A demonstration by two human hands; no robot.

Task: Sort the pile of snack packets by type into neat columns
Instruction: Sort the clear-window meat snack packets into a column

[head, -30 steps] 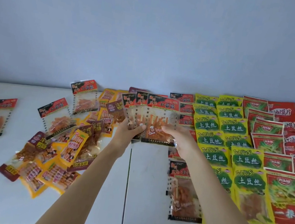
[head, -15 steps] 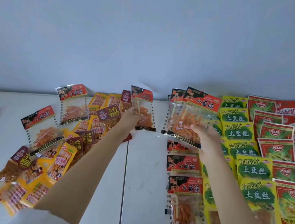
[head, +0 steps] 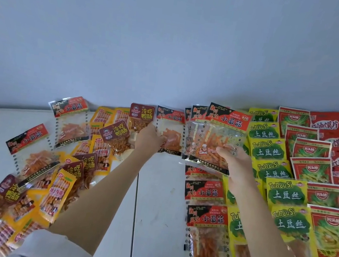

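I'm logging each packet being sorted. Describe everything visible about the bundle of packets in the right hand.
The bundle of packets is a few clear plastic packets fanned together, each with a red and black printed header and rows of dots down the sides. Orange-red strips show through the clear part. The right hand grips the bundle at its lower right corner, holding it raised and slightly tilted above the far end of the matching column of packets, beside the yellow and green packets.

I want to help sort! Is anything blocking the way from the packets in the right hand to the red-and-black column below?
Nothing visible does. The right hand holds a few red-and-black packets just above the far end of the matching column, and only those same packets lie underneath.
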